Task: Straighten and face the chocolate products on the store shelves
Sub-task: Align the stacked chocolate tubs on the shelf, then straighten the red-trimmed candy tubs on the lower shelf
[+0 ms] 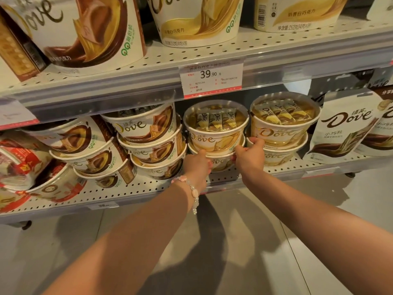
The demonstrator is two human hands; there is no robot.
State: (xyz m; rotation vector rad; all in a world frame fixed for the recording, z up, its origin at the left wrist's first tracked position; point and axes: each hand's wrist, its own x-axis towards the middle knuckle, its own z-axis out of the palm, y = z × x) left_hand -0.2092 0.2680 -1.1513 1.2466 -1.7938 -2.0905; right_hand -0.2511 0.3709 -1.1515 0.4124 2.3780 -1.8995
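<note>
Shelving: we are facing a white perforated lower shelf (223, 177) in a store, with an upper shelf (148, 67) above it and grey floor tiles (212, 262) below.
Price tag: a 39.90 label (211, 79) is hanging on the upper shelf's front rail.
White chocolate tubs: we are reaching for a two-high stack of Dove tubs; the top tub (215, 128) is showing wrapped bars through its clear lid, and the bottom tub (219, 161) is sitting on the lower shelf.
Left hand (197, 165): we are curling its fingers round the left side of the bottom tub, a bead bracelet (192, 190) hanging at the wrist.
Right hand (249, 153): we are gripping the stack's right side, fingers curled at the tubs' rims.
Neighbours: a second white chocolate stack (280, 128) is standing just to the right, leaning brown tubs (148, 141) to the left, a Dove pouch (342, 126) farther right.
</note>
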